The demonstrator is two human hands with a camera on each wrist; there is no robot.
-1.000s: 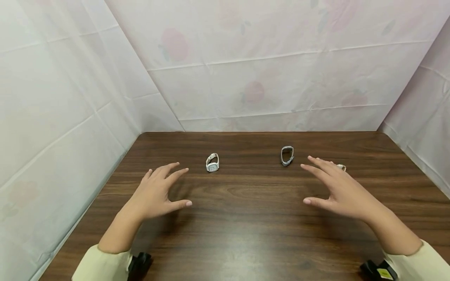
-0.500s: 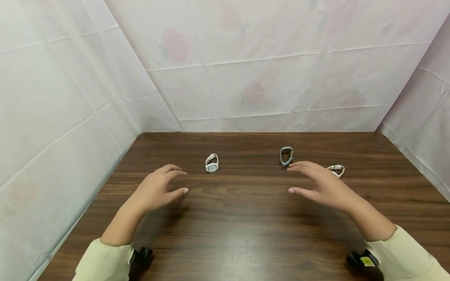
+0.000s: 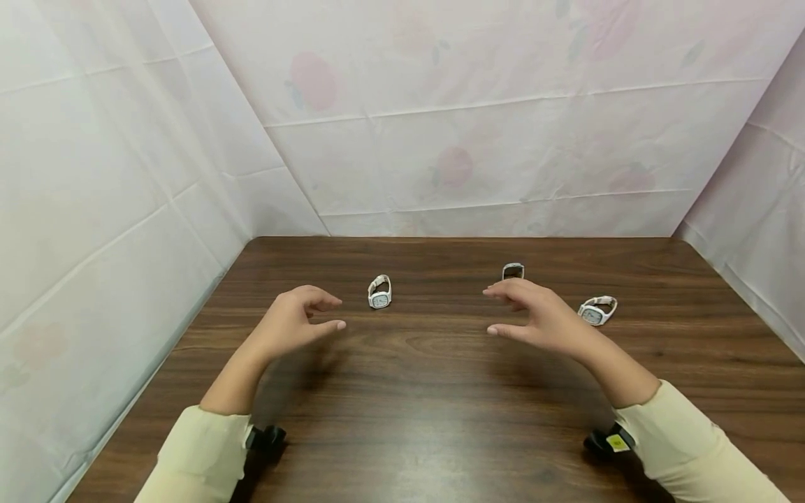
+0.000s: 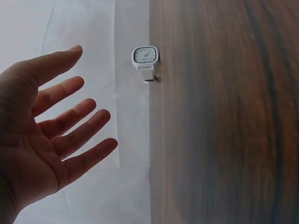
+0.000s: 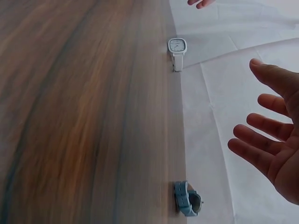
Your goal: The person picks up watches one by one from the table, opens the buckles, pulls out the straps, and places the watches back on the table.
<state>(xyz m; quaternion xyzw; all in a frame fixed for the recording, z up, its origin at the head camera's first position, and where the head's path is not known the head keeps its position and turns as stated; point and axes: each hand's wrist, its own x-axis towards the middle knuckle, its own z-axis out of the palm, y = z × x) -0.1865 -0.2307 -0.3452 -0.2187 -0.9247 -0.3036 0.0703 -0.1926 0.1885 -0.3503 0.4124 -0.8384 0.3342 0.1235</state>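
Near left hand [image 3: 298, 318] and right hand [image 3: 534, 314], fingers apart: white watch [image 3: 380, 300], seemingly grey-blue watch [image 5: 182, 198]

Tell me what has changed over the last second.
The right hand has moved leftward, uncovering the rightmost watch and now partly hiding the blue watch in the head view. The left hand has shifted slightly forward. Nothing was taken hold of or let go. Both those watches and the leftmost watch lie where they did.
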